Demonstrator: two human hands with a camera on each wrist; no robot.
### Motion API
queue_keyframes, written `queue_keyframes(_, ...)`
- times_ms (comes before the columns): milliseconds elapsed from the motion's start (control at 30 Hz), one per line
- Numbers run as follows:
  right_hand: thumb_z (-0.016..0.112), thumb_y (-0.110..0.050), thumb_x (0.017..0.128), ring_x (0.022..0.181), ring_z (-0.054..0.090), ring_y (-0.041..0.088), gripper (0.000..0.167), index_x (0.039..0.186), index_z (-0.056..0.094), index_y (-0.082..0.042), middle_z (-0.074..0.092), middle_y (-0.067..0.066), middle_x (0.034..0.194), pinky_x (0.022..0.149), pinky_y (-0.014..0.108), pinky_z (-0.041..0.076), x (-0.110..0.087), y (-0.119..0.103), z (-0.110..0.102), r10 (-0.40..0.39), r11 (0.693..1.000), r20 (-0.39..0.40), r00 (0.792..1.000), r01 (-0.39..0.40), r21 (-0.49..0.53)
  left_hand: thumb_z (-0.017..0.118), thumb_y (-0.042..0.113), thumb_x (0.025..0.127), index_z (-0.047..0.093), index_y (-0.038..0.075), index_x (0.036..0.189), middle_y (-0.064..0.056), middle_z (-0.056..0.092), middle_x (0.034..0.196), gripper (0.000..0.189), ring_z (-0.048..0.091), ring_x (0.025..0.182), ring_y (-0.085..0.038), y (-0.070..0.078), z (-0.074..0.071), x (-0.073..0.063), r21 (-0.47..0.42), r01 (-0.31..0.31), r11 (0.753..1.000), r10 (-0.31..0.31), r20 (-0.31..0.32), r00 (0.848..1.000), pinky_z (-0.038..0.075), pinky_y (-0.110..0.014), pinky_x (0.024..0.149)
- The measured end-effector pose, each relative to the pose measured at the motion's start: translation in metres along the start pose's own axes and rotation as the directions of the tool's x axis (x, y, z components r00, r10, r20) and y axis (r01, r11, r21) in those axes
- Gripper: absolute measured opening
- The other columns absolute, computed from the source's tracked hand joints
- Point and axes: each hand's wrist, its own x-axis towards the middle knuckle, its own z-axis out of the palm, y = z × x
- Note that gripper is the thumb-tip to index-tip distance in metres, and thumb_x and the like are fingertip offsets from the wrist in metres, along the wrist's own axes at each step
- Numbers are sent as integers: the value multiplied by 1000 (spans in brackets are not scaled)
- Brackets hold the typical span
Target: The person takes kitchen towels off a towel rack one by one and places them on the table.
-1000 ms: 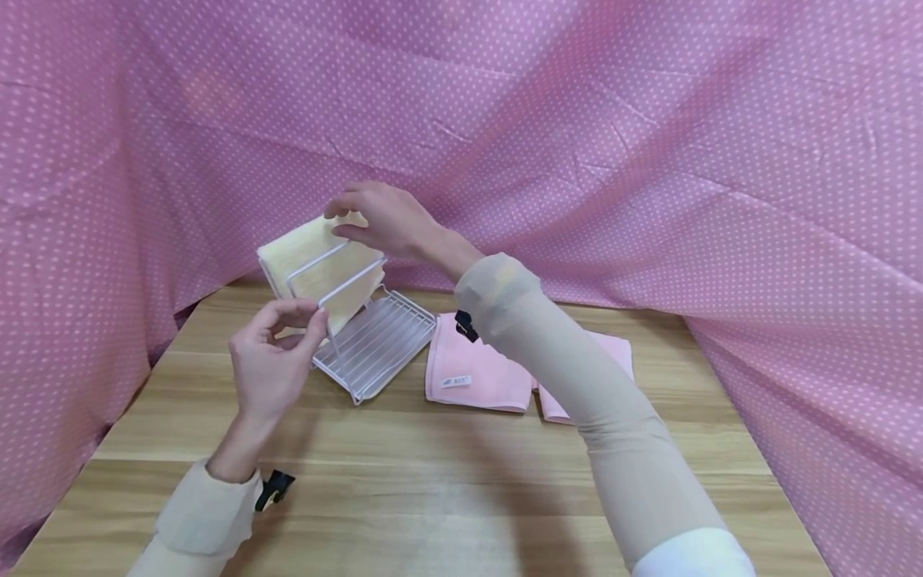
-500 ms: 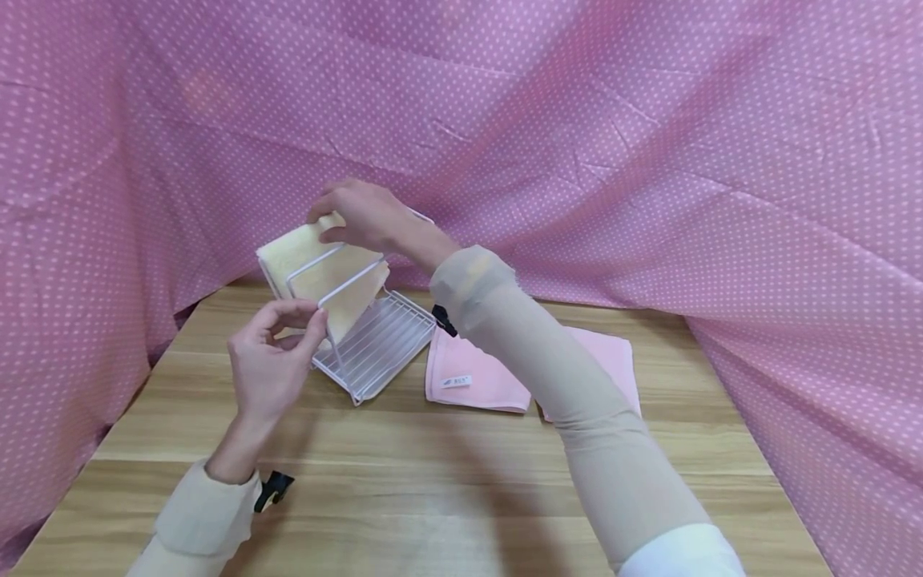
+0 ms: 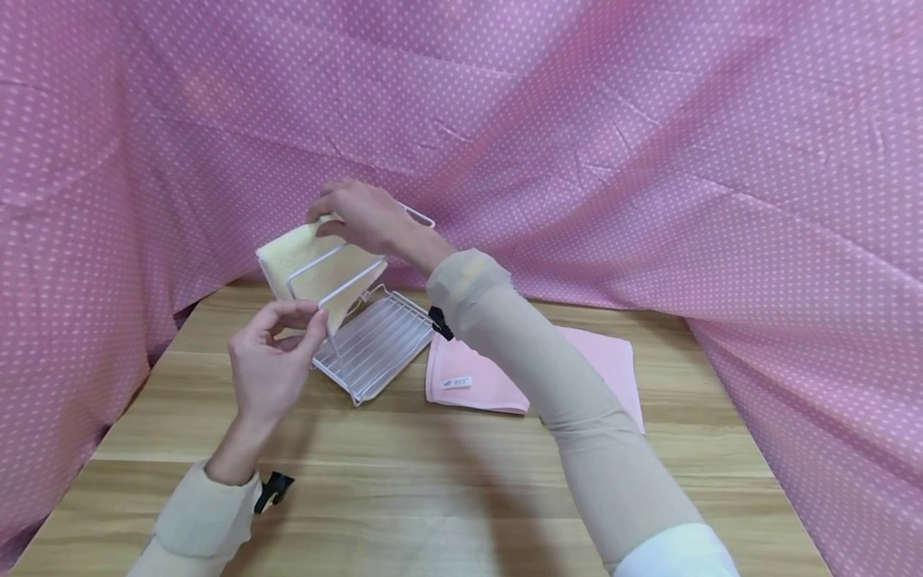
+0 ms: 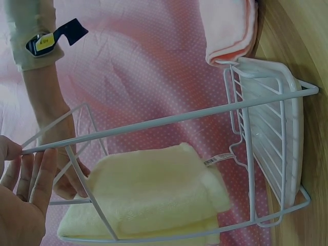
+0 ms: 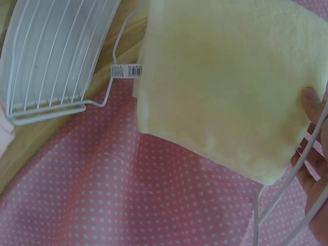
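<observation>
A white wire rack [image 3: 375, 340] with a slatted base over a tray stands on the table's far left. At its upper frame, my left hand [image 3: 268, 357] pinches a corner of the wire between thumb and fingers. My right hand [image 3: 366, 215] reaches across the top and holds a folded yellow towel [image 5: 220, 82] by its upper edge. That towel hangs tilted among the rack's upright wires, above the slatted base. A white barcode label [image 4: 219, 159] sticks out from its lower edge. In the left wrist view, wires partly cover the right fingers.
Folded pink towels [image 3: 479, 385], one with a small white label [image 3: 457, 382], lie right of the rack, partly hidden under the right forearm. Pink dotted cloth [image 3: 613, 144] hangs behind and beside the wooden table [image 3: 404, 497].
My right hand has shifted a little left along the yellow towel's top edge. The towel dipped slightly, then rose again. My left hand keeps its pinch on the rack.
</observation>
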Motion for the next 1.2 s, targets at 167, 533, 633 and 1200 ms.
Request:
queue_keyframes(167,63,-38,104,135,58,9,32,133,72,-28,67,-10,140,115,21,50,-1,1,1,-1,1000,-21,1000,2,11,77,-7,88,75,-10,99,21,73,86,11,69,75,8,-1,0,0,-3,-9,1000,9,-3,1000,62,-7,67)
queue_keyframes(533,59,-36,107,138,58,9,33,137,69,-29,66,-11,144,116,21,51,-6,0,-6,3,1000,-54,999,-4,-16,77,-5,89,76,-9,100,11,76,85,12,70,74,7,-1,1,0,-1,0,1000,0,-4,1000,62,-8,66)
queue_keyframes(633,58,-37,107,137,58,9,33,138,69,-29,67,-10,144,115,21,52,-8,1,-9,5,1000,-61,998,-6,-16,76,-6,89,75,-10,100,17,74,85,12,70,74,7,0,1,0,-11,7,1000,-7,-4,1000,62,-9,65)
queue_keyframes(1200,59,-35,107,123,66,11,33,135,72,-23,72,-4,131,105,20,56,-23,4,-41,-22,1000,-151,988,23,4,75,-7,88,74,-11,100,10,76,84,13,70,73,7,3,0,-1,-27,30,999,-30,4,1000,63,-11,67)
